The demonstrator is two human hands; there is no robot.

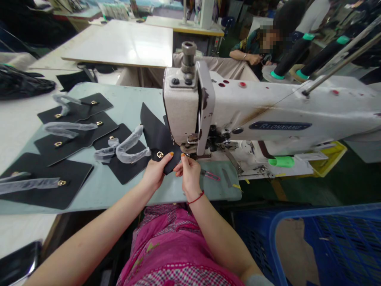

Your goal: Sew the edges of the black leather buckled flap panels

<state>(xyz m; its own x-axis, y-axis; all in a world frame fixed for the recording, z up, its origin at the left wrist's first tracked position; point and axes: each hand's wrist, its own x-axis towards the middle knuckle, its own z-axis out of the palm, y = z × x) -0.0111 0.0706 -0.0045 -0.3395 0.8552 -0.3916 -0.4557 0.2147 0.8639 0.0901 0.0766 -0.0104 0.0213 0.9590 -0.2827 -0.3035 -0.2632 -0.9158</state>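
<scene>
A black leather-like bag panel (156, 133) with a gold buckle (160, 155) lies tilted beside the sewing machine head (180, 103), its right edge close to the needle area. My left hand (156, 171) is closed on the panel's near part, thumb on top beside the buckle. At the near right corner, my right hand (190, 174) pinches the panel's edge between thumb and fingers. The needle and presser foot are mostly hidden behind the machine head. A small pink-handled tool (212, 175) lies just right of my right hand.
Several black panels (76, 137) with plastic-wrapped handles (133, 147) lie on the pale green table (119, 95) to the left. A phone (19, 262) rests at lower left. A blue basket (276, 222) stands at lower right. Another person (253, 57) sits beyond the machine.
</scene>
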